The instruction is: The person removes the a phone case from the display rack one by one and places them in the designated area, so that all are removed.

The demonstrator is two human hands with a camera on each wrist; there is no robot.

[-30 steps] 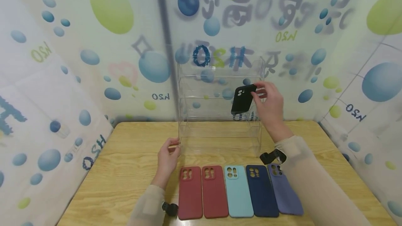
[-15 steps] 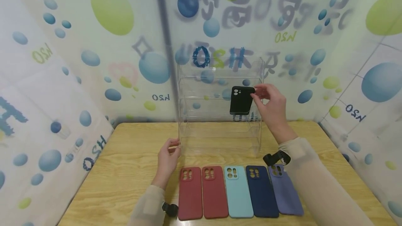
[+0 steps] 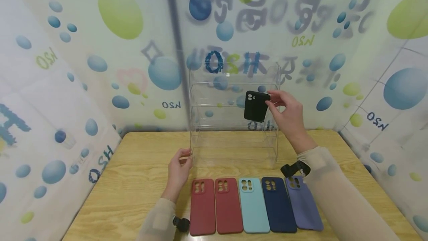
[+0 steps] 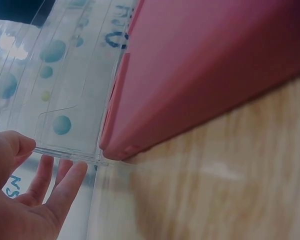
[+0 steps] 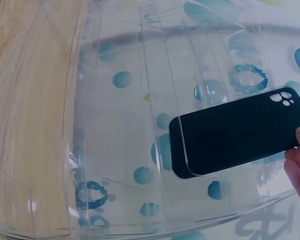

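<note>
My right hand (image 3: 288, 112) pinches a black phone case (image 3: 256, 106) by its upper right side, between thumb and fingers. The case leans in an upper tier of a clear stepped display rack (image 3: 234, 147). In the right wrist view, the bottom end of the case (image 5: 235, 132) shows behind the tier's clear front lip, and its camera cutouts are at the upper end. Down at the rack's lower left side, my left hand (image 3: 179, 168) grips the edge of the clear side panel. The left wrist view has the thumb on one face and fingers (image 4: 67, 187) on the other.
In front of the rack several phone cases lie in a row: two dark red ones, a left one (image 3: 203, 207) and a right one (image 3: 229, 205), then light blue (image 3: 255, 205), navy (image 3: 280, 205) and purple (image 3: 305, 207). The wooden table (image 3: 140, 166) meets a patterned curtain (image 3: 143, 84) behind.
The black case has turned from a slant to more upright and shifted slightly left, with my right hand still holding it. My left hand stays at the rack's side.
</note>
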